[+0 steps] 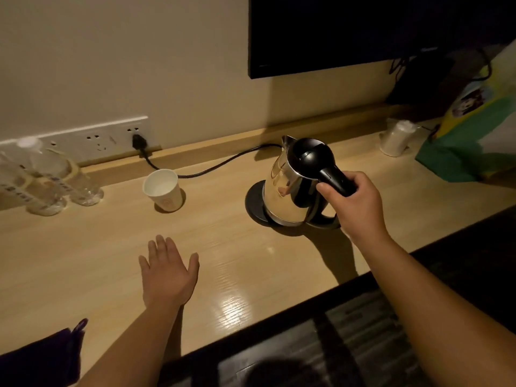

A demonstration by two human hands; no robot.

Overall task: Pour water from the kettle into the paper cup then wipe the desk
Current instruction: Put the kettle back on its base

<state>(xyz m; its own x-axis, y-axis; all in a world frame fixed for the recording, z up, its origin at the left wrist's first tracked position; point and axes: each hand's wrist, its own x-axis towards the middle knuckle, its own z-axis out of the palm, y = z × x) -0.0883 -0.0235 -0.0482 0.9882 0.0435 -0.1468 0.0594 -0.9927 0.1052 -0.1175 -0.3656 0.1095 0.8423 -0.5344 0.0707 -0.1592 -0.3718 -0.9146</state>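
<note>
A steel kettle with a black lid and handle sits on its round black base at mid-desk. My right hand is closed around the kettle's black handle. A white paper cup stands upright to the kettle's left, near the wall; whether it holds water I cannot tell. My left hand lies flat and open on the wooden desk, in front of the cup, holding nothing. A dark purple cloth lies at the desk's near left corner.
Clear plastic bottles stand at the far left. The black cord runs from the wall socket to the base. A wrapped stack of cups and a green bag sit at the right. A dark screen hangs above.
</note>
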